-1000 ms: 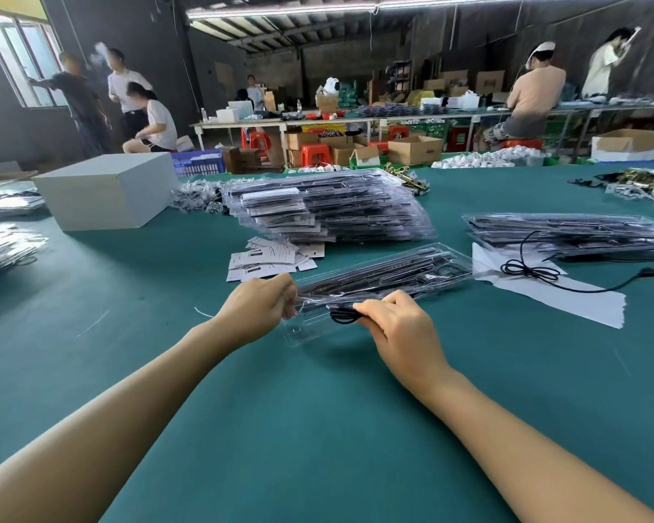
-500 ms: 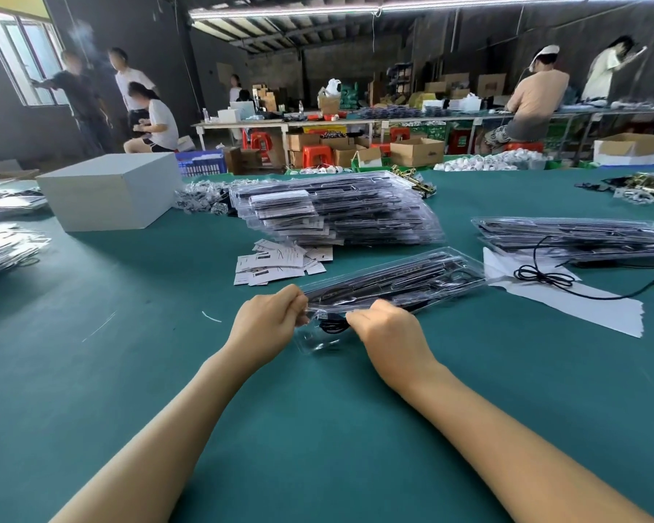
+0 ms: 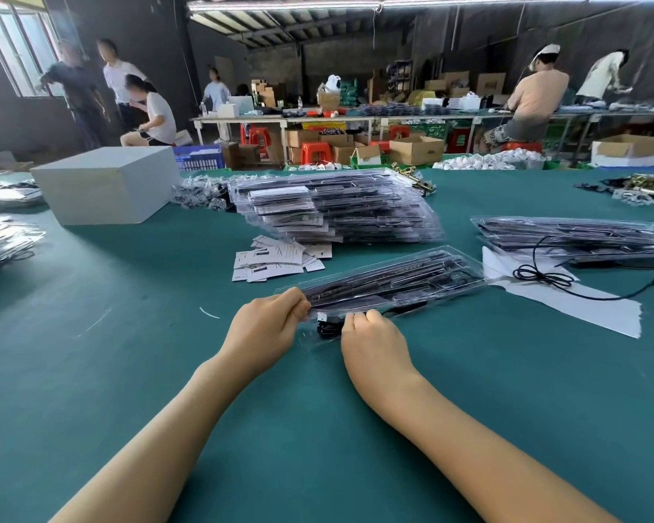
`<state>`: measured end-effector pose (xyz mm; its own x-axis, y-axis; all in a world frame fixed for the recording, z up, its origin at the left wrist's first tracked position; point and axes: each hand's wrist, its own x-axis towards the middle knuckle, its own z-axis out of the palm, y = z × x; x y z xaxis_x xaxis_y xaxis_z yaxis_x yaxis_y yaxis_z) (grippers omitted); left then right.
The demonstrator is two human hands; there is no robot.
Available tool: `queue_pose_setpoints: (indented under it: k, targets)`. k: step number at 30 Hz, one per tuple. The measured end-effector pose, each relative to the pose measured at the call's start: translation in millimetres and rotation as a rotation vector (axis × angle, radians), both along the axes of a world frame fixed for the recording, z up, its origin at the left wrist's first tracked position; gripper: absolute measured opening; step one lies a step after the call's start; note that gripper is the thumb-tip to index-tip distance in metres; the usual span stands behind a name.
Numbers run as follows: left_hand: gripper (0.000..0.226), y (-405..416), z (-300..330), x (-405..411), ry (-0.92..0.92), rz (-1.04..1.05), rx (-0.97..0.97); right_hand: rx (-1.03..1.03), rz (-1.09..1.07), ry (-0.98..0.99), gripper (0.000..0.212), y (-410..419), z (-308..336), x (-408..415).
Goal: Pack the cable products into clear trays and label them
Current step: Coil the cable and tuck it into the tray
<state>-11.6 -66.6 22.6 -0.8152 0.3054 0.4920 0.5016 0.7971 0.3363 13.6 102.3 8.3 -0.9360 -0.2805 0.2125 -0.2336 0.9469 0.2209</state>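
A long clear tray (image 3: 401,277) with black cable parts inside lies slantwise on the green table (image 3: 318,428) in front of me. My left hand (image 3: 269,326) pinches the tray's near left end. My right hand (image 3: 370,334) has curled fingers on the near edge, pressing a coiled black cable (image 3: 327,328) into the tray's end pocket. White paper labels (image 3: 276,258) lie loose just beyond the tray. A loose black cable (image 3: 544,275) rests on a white sheet (image 3: 582,303) to the right.
A tall stack of filled trays (image 3: 337,209) sits behind the labels, another stack (image 3: 582,235) at right. A white box (image 3: 106,183) stands at the back left. More packed goods (image 3: 1,235) lie at the left edge. People work at far tables.
Both hands have stayed on the tray's near end; my right hand shifted slightly along the edge over the coiled cable. The view has tilted a little.
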Motion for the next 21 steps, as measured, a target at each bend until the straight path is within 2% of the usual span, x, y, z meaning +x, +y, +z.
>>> queue_pose_setpoints:
  k: [2,4,6,8,10,12,15,21]
  targets:
    - [0.024,0.8,-1.8,7.2,0.070,-0.020,-0.107,-0.035,-0.032,-0.025,0.044,-1.3,2.6,3.2]
    - [0.030,2.0,0.5,15.4,0.193,-0.042,-0.204,-0.035,-0.049,-0.015,0.039,-1.9,3.1,8.3]
    - [0.024,5.9,7.0,24.0,0.341,-0.041,-0.234,-0.052,-0.087,0.045,0.034,-1.1,10.9,14.9]
    - [0.025,17.3,10.8,33.4,0.442,-0.030,-0.312,-0.081,-0.064,0.026,0.039,1.8,9.7,14.3]
    - [0.031,37.0,11.9,46.0,0.362,-0.004,-0.427,-0.110,0.000,-0.087,0.048,2.2,5.5,8.4]
    - [0.032,56.6,8.6,56.6,0.247,0.031,-0.512,-0.112,-0.007,-0.104,0.048,3.2,8.8,6.3]
    - [0.033,71.5,1.1,66.1,0.166,0.087,-0.518,-0.146,0.004,-0.118,0.048,5.7,8.7,5.4]
    - [0.030,79.2,-6.0,70.2,0.118,0.184,-0.501,-0.189,0.014,-0.086,0.043,10.0,7.0,2.9]
